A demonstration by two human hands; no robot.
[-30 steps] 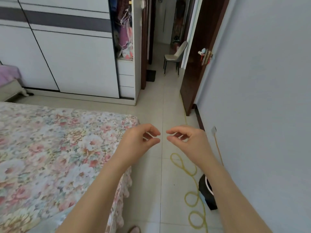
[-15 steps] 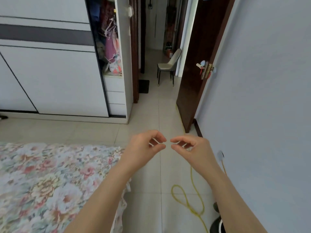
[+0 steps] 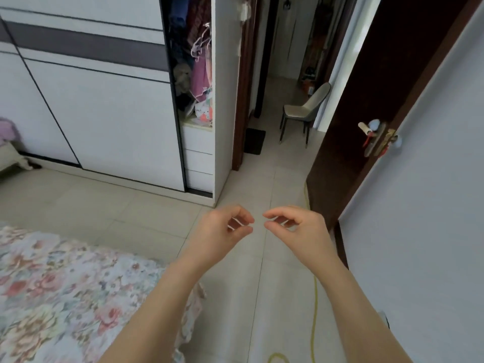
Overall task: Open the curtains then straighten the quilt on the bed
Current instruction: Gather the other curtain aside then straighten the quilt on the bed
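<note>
hands hover above the tiled floor (image 3: 146, 213), the left hand (image 3: 222, 231) and right hand (image 3: 296, 229) nearly fingertip to fingertip, each loosely curled with thumb and forefinger slightly parted, holding nothing. floral quilt (image 3: 65, 292) lies on the bed, below and left of the left hand, untouched.

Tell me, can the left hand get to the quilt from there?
Probably yes. The left hand is empty, with a loose grip, over bare floor just past the quilt corner. Nothing lies between them, so it likely only needs to drop down and left.
</note>
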